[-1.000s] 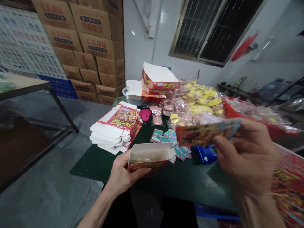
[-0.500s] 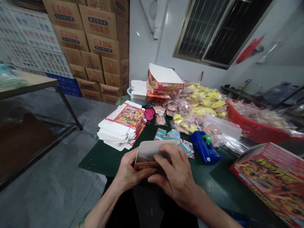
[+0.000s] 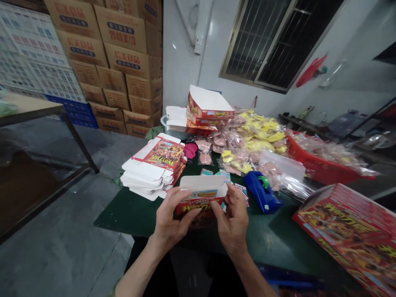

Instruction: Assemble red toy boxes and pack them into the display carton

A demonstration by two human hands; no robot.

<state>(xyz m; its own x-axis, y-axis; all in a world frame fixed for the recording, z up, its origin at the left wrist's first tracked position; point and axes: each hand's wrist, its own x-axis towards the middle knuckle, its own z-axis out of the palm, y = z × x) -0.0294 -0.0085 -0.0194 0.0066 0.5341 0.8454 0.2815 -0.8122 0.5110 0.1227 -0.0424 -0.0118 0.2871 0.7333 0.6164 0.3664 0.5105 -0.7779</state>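
Between my hands is a red printed cardboard box (image 3: 202,209) with a white flap standing up along its far side. My left hand (image 3: 171,216) grips its left end, thumb on the near printed face. On the right end, my right hand (image 3: 231,214) holds it too, with the thumb against the near face. Behind the box lie teal cards (image 3: 241,189), partly hidden by it and my right hand. A blue tape dispenser (image 3: 262,192) with green tape stands to the right. To the left lies a stack of flat printed cartons (image 3: 151,169).
Bagged pink and yellow pieces (image 3: 260,136) are heaped at the back of the green table (image 3: 123,210). A red basket (image 3: 309,161) holds more bags. Made-up red boxes (image 3: 210,107) stand behind, and packed red boxes (image 3: 349,231) at right. Brown cartons (image 3: 123,62) line the wall.
My right hand has moved from inside the box to its right end. The box has tipped, so its printed near face now shows. The view has shifted slightly.
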